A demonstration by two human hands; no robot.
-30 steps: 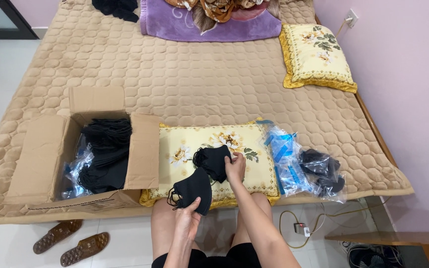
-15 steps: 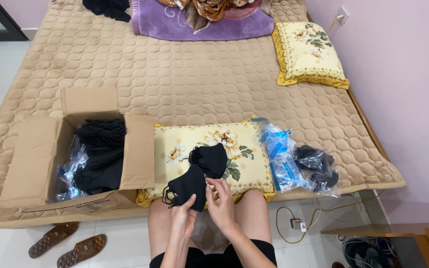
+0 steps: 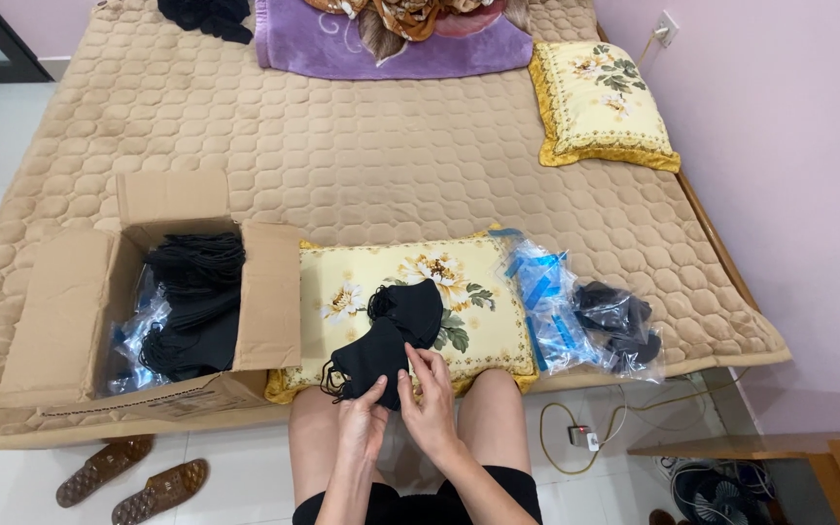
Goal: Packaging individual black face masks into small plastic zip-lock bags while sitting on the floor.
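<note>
A small stack of black face masks [image 3: 373, 362] lies at the near edge of the floral pillow [image 3: 342, 282], ear loops dangling.

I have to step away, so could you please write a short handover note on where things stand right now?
Left hand: holds the lower edge of a black face mask at the near edge of the floral pillow.
Right hand: fingers on the same mask, from the right.
A second black mask lies on the pillow just behind.
Open cardboard box on the left holds a stack of black masks.
Clear plastic bags on the right, some with dark contents.
Done: some bags look filled. Left: box still well stocked.
</note>
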